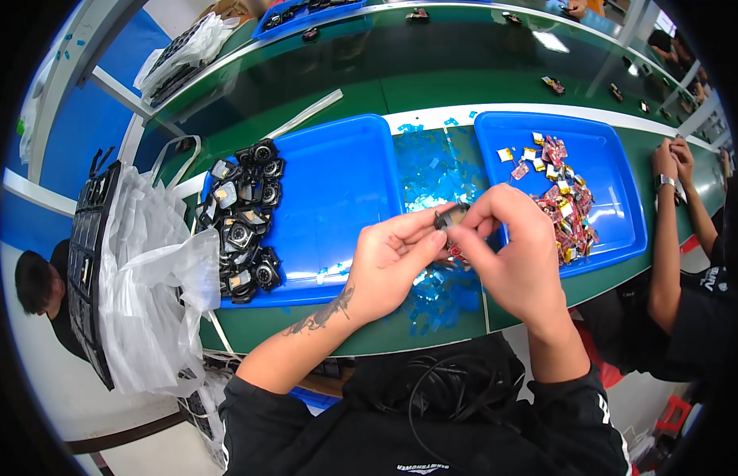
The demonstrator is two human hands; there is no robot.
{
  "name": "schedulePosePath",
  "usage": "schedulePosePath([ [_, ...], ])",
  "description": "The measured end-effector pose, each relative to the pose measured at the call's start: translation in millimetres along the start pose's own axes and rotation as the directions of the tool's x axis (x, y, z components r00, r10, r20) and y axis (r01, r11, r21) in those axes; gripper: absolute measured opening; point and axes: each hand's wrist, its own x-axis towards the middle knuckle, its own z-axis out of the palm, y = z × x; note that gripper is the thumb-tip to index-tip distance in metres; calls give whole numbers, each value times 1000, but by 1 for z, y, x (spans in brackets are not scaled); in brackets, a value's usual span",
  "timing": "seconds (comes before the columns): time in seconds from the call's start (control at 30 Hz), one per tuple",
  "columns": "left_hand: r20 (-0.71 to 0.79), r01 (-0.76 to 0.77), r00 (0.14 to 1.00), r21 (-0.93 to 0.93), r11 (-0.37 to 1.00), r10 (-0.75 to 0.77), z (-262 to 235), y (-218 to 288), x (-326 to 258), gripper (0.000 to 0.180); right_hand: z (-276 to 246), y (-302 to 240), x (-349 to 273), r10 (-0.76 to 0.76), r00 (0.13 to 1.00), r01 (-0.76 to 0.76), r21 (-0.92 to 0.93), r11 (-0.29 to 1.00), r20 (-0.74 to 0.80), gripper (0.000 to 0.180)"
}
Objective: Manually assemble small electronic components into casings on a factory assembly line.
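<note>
My left hand (392, 266) and my right hand (511, 254) meet over the green bench, both pinching one small black round part (446, 217) between their fingertips. A bit of red shows under it near my right thumb. A pile of the same black round parts (246, 218) lies at the left end of the left blue tray (337, 190). The right blue tray (611, 178) holds a heap of small red, yellow and white pieces (561, 198). Blue film scraps (432, 170) litter the bench between the trays and under my hands.
Clear plastic bags (147, 278) and a black compartment tray (87, 254) lie at the left. Another person's forearms (668, 230) rest on the bench edge at the right. A seated person (40, 289) is at far left. More trays (305, 12) stand across the bench.
</note>
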Motion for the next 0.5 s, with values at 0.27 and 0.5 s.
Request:
schedulePosePath([
  [0.27,-97,-127,988,-59,990,121,2,8,1,46,4,11,-25,300,938,-345,529,775,173,25],
  [0.5,80,-350,929,503,790,360,-4,16,-5,32,6,15,-26,281,943,-327,657,679,178,16],
])
